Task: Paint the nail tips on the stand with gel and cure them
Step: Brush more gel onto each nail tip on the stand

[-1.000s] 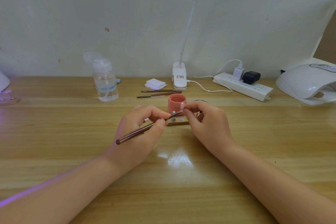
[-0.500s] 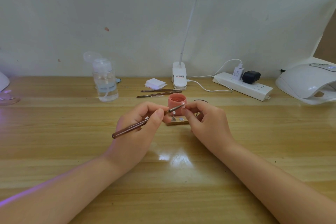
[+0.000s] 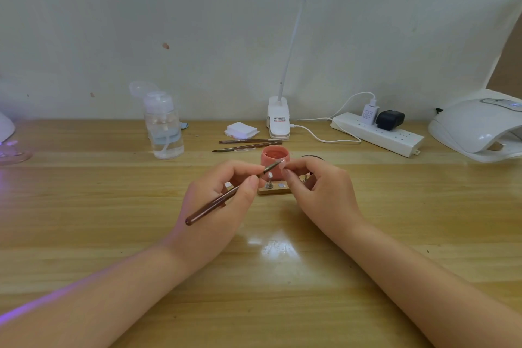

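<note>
My left hand [image 3: 220, 200] grips a brown gel brush [image 3: 226, 198], its bristle end pointing up and right toward a nail tip [image 3: 282, 166] pinched between the thumb and forefinger of my right hand [image 3: 319, 189]. Just behind the fingers stands an open pink gel pot [image 3: 274, 157]. Below them a small wooden stand [image 3: 275, 190] carries one clear nail tip on a metal post [image 3: 270, 176] and a bare round magnet; its right part is hidden by my right hand.
Two spare brushes [image 3: 245, 144] and a stack of white pads [image 3: 241, 130] lie behind the pot. A pump bottle [image 3: 163, 127] stands back left, a clip lamp [image 3: 279, 118] at centre, a power strip [image 3: 378, 133] and a white curing lamp [image 3: 477, 127] back right.
My left hand has tilted the brush so its handle end dropped lower and its tip rose to the nail tip in my right fingers. The right hand stayed almost still.
</note>
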`<state>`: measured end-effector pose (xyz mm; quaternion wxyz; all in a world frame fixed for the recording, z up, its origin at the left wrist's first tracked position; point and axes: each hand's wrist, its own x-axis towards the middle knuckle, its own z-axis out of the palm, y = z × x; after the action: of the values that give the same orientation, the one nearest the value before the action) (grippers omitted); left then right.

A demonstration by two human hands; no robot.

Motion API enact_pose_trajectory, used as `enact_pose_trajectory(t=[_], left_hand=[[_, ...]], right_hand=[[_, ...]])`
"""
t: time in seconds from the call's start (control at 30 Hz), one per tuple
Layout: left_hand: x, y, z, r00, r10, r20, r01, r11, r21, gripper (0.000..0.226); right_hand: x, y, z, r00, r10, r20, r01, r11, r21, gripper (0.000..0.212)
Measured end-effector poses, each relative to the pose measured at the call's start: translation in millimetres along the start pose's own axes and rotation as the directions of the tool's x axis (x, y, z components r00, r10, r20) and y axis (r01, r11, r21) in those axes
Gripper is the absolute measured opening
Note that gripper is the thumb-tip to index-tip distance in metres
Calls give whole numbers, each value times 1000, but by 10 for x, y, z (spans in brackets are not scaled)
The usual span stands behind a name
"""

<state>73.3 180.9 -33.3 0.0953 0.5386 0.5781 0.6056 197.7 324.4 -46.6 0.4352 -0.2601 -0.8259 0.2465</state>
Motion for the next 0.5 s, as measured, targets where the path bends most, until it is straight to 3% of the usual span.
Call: enact_pose_trajectory(t=[0.17, 0.5], left_hand=[[2, -4, 0, 999, -36, 26, 34, 998, 51, 17], [8, 5, 2, 998, -61, 19, 61, 998, -10, 17]], right_hand=[[4, 2, -1, 1000, 21, -3, -21, 1000, -6, 6], [1, -16, -4, 999, 37, 1, -37, 998, 42, 9]])
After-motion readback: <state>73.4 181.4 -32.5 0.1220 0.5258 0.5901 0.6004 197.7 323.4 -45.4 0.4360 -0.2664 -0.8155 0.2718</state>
